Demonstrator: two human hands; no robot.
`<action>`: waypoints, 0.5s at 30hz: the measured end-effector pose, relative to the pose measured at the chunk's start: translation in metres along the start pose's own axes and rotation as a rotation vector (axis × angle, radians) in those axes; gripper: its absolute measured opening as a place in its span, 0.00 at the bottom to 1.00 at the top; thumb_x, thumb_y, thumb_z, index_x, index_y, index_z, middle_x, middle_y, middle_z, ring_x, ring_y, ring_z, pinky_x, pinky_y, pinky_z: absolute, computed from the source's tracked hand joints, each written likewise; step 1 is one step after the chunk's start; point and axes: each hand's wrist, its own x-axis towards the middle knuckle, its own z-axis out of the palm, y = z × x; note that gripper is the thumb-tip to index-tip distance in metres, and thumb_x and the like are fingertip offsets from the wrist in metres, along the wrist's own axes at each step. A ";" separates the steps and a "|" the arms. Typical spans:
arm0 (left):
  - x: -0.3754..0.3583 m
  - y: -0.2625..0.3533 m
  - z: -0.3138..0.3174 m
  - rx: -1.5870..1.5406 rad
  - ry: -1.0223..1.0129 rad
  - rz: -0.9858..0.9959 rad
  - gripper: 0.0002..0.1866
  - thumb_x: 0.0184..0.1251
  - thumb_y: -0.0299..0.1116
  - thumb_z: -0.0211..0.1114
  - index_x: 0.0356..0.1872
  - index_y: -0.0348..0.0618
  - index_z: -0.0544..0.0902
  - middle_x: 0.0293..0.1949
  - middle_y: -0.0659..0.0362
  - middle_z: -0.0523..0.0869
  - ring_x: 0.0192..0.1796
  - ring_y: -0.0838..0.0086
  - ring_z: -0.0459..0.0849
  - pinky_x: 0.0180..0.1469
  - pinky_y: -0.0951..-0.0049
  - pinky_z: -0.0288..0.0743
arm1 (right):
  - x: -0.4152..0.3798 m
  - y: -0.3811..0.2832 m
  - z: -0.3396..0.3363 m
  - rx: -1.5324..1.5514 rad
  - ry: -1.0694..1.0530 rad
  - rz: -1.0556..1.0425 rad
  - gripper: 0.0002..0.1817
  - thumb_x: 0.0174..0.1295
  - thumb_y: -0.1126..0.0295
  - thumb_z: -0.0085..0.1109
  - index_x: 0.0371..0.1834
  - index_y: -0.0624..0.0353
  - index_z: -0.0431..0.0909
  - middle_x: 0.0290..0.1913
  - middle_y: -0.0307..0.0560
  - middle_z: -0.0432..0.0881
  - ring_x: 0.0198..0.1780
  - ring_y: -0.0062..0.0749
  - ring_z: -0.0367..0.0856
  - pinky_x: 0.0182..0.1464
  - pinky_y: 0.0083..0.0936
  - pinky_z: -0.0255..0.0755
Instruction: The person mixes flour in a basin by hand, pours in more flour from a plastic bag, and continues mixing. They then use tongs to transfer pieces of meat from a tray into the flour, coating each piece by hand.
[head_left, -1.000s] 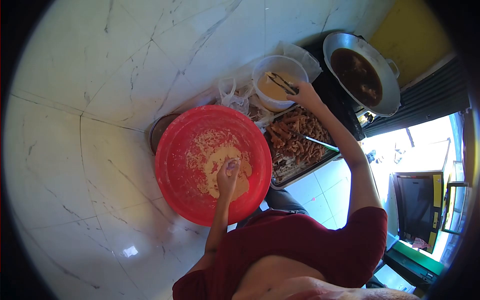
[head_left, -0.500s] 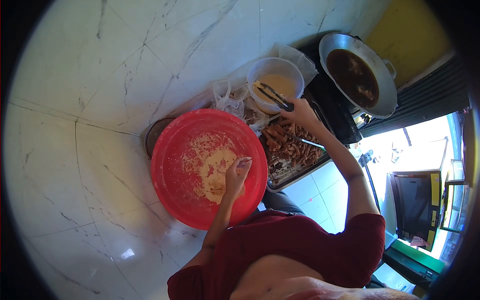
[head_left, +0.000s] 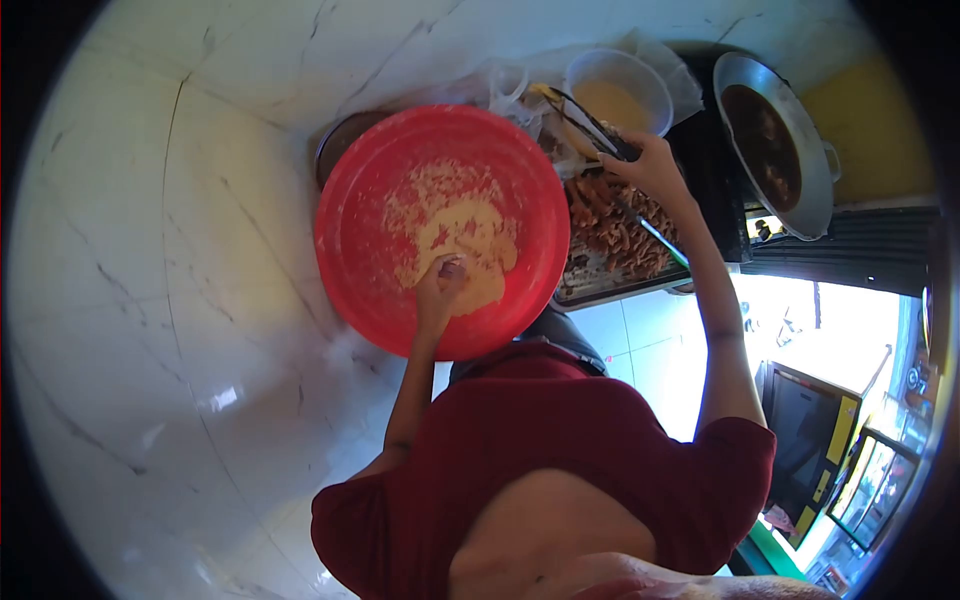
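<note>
My right hand (head_left: 655, 170) grips black-handled tongs (head_left: 590, 122). A small yellowish, wet-looking piece (head_left: 545, 90) hangs at their tips, just off the left rim of a clear plastic bowl (head_left: 665, 100) of pale yellow batter (head_left: 610, 103). My left hand (head_left: 438, 290) is over the near part of a big red basin (head_left: 345, 230), its fingers curled together with pale powder on them. Whatever they may hold is hidden. Pale flour (head_left: 470, 230), partly clumped, covers the middle of the basin.
Brown fried-looking pieces (head_left: 625, 235) lie in a metal tray (head_left: 590, 290) with another long utensil (head_left: 660, 238). A wok (head_left: 735, 85) of dark oil (head_left: 765, 140) sits at right. Crumpled plastic bags (head_left: 510, 100) lie by the basin, against a marbled tile wall (head_left: 250, 200).
The tongs have left the batter bowl and moved left past its rim towards the basin, carrying the yellowish piece. My left hand has drawn back slightly over the flour. The view has shifted.
</note>
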 end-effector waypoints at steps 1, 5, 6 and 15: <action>-0.009 -0.009 -0.011 0.041 0.040 0.007 0.13 0.62 0.36 0.59 0.42 0.38 0.79 0.32 0.58 0.83 0.34 0.77 0.80 0.40 0.78 0.72 | -0.003 -0.009 0.008 0.005 -0.129 -0.048 0.23 0.46 0.64 0.64 0.46 0.63 0.77 0.29 0.50 0.82 0.32 0.28 0.81 0.37 0.27 0.73; -0.039 -0.018 -0.044 0.174 0.158 0.015 0.13 0.61 0.37 0.60 0.41 0.38 0.79 0.33 0.55 0.84 0.35 0.72 0.81 0.40 0.74 0.73 | -0.014 -0.040 0.053 -0.072 -0.608 -0.147 0.28 0.43 0.66 0.65 0.52 0.60 0.74 0.27 0.51 0.81 0.30 0.32 0.81 0.36 0.27 0.74; -0.044 -0.022 -0.048 0.199 0.182 0.013 0.13 0.61 0.37 0.60 0.41 0.38 0.79 0.33 0.54 0.84 0.35 0.71 0.82 0.40 0.74 0.73 | -0.016 -0.044 0.068 -0.138 -0.701 -0.200 0.28 0.42 0.67 0.65 0.52 0.60 0.74 0.27 0.52 0.81 0.30 0.34 0.80 0.37 0.27 0.74; -0.060 -0.045 -0.059 0.354 0.292 0.151 0.12 0.59 0.38 0.61 0.38 0.43 0.81 0.27 0.56 0.83 0.31 0.68 0.81 0.36 0.70 0.72 | -0.027 -0.035 0.125 -0.285 -0.913 -0.294 0.27 0.38 0.67 0.67 0.47 0.60 0.76 0.23 0.51 0.77 0.26 0.37 0.77 0.33 0.30 0.72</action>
